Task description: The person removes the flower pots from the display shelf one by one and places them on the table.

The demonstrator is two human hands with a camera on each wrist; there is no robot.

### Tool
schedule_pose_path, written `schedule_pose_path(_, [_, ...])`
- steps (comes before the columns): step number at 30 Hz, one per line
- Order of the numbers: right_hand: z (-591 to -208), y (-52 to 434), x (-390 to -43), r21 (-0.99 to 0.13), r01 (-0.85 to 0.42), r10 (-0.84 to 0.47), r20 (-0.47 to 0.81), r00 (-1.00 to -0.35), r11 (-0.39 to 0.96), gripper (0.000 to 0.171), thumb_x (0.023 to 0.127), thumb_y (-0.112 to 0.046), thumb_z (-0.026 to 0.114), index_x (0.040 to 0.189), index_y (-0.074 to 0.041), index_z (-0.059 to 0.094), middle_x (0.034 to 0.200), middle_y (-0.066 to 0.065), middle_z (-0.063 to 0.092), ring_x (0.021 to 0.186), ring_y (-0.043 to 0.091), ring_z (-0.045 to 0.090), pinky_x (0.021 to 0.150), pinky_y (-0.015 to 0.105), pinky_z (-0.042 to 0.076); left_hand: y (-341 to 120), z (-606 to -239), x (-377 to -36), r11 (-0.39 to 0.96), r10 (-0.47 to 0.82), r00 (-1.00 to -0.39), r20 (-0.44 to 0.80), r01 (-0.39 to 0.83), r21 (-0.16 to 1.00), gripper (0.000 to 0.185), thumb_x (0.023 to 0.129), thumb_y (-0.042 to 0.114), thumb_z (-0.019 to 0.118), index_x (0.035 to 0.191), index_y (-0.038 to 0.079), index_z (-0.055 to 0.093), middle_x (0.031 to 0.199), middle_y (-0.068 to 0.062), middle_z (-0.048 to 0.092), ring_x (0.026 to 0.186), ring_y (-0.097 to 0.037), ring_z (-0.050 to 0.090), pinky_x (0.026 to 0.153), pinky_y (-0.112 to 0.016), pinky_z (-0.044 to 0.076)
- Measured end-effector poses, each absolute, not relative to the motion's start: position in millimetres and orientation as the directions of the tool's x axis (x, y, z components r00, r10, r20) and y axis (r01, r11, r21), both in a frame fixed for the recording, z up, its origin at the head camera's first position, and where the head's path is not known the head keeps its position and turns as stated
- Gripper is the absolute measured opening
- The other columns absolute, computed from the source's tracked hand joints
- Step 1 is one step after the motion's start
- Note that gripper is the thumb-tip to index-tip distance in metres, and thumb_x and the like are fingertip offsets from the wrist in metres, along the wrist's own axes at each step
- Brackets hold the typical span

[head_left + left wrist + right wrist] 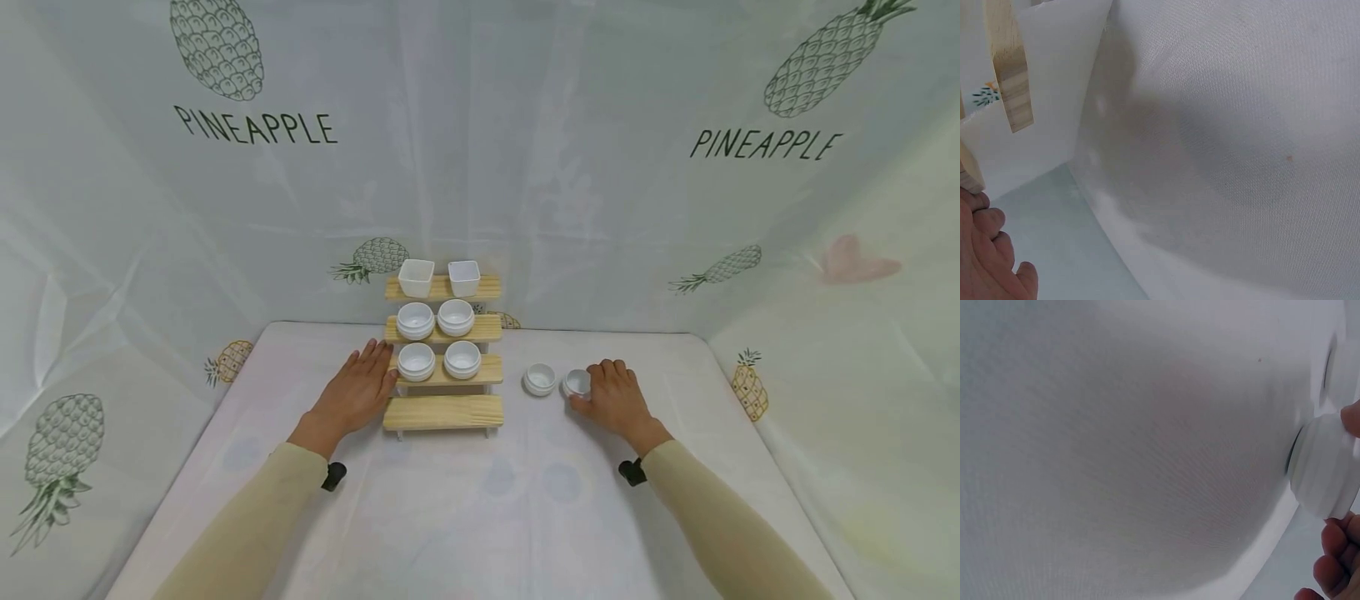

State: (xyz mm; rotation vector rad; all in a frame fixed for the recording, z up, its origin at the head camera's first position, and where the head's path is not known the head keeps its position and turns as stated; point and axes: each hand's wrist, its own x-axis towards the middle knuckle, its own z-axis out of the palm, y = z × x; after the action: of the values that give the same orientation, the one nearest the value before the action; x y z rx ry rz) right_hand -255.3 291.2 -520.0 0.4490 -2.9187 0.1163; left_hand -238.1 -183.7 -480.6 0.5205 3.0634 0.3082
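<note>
My right hand point(617, 398) pinches a small round white bowl point(1322, 465) between thumb and fingers. That bowl is on the table, and a second round white bowl point(540, 379) stands just left of it. My left hand point(356, 390) lies with straight fingers along the left side of a stepped wooden stand point(442, 412), touching a shelf end. On the stand's two middle shelves sit several round white bowls point(416, 362). The top shelf carries a square white bowl point(416, 277) and another square bowl point(464, 277). Nothing rests on the lowest shelf.
A pale cloth covers the table point(450, 517). Behind it hangs a pineapple-print curtain point(525, 167), close behind the stand, and similar cloth hangs at both sides. White side panels point(1054, 94) support the wooden shelves.
</note>
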Motion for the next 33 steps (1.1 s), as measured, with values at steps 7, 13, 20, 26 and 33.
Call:
schedule_pose_path(7, [-519.8, 292.4, -259.2, -0.043, -0.309, -0.296, 0.189, -0.936, 0.950, 0.061, 0.091, -0.046, 0.073, 0.117, 0.008, 0.063, 0.101, 0.018, 0.058, 0.096, 0.036, 0.051, 0.081, 0.046, 0.045, -184.8, -481.5, -239.2, 0.925, 0.331, -0.944, 0.004, 0.325, 0.197, 0.070, 0.116, 0.045, 0.019, 0.167, -0.003, 0.016, 0.175, -0.021, 0.018, 0.164, -0.038, 0.010, 0.133, -0.057, 0.014])
schedule_pose_path(13, [-518.5, 291.1, -259.0, -0.053, -0.314, -0.299, 0.193, -0.935, 0.948, 0.057, 0.090, -0.044, 0.074, 0.115, 0.007, 0.064, 0.099, 0.016, 0.057, 0.094, 0.035, 0.050, 0.080, 0.045, 0.044, -184.4, -480.8, -238.5, 0.924, 0.333, -0.943, 0.002, 0.326, 0.199, 0.071, 0.116, 0.046, 0.019, 0.167, -0.003, 0.017, 0.175, -0.021, 0.018, 0.164, -0.038, 0.010, 0.133, -0.057, 0.014])
schedule_pose_path(20, [-517.8, 290.9, -260.0, -0.026, -0.319, -0.309, 0.174, -0.935, 0.948, 0.057, 0.092, -0.046, 0.073, 0.114, 0.006, 0.063, 0.098, 0.014, 0.056, 0.094, 0.034, 0.048, 0.080, 0.044, 0.043, -184.7, -480.1, -238.6, 0.925, 0.330, -0.944, -0.001, 0.324, 0.198, 0.072, 0.116, 0.047, 0.017, 0.167, -0.003, 0.017, 0.175, -0.021, 0.018, 0.164, -0.038, 0.011, 0.133, -0.057, 0.014])
schedule_pose_path(26, [-516.6, 292.8, -262.7, 0.025, -0.329, -0.329, 0.149, -0.932, 0.944, 0.059, 0.093, -0.049, 0.070, 0.113, 0.006, 0.062, 0.097, 0.015, 0.054, 0.092, 0.034, 0.046, 0.079, 0.045, 0.041, -184.9, -479.6, -238.0, 0.926, 0.329, -0.944, -0.001, 0.322, 0.199, 0.071, 0.116, 0.046, 0.020, 0.167, -0.002, 0.016, 0.175, -0.020, 0.018, 0.164, -0.037, 0.010, 0.133, -0.056, 0.013])
schedule_pose_path(33, [-514.9, 293.0, -263.8, 0.028, -0.335, -0.336, 0.138, -0.932, 0.942, 0.059, 0.093, -0.049, 0.070, 0.114, 0.007, 0.062, 0.098, 0.016, 0.056, 0.091, 0.034, 0.046, 0.078, 0.044, 0.041, -185.5, -479.3, -238.2, 0.925, 0.332, -0.943, 0.004, 0.326, 0.196, 0.071, 0.116, 0.046, 0.020, 0.167, -0.002, 0.017, 0.175, -0.020, 0.019, 0.164, -0.037, 0.011, 0.133, -0.056, 0.014])
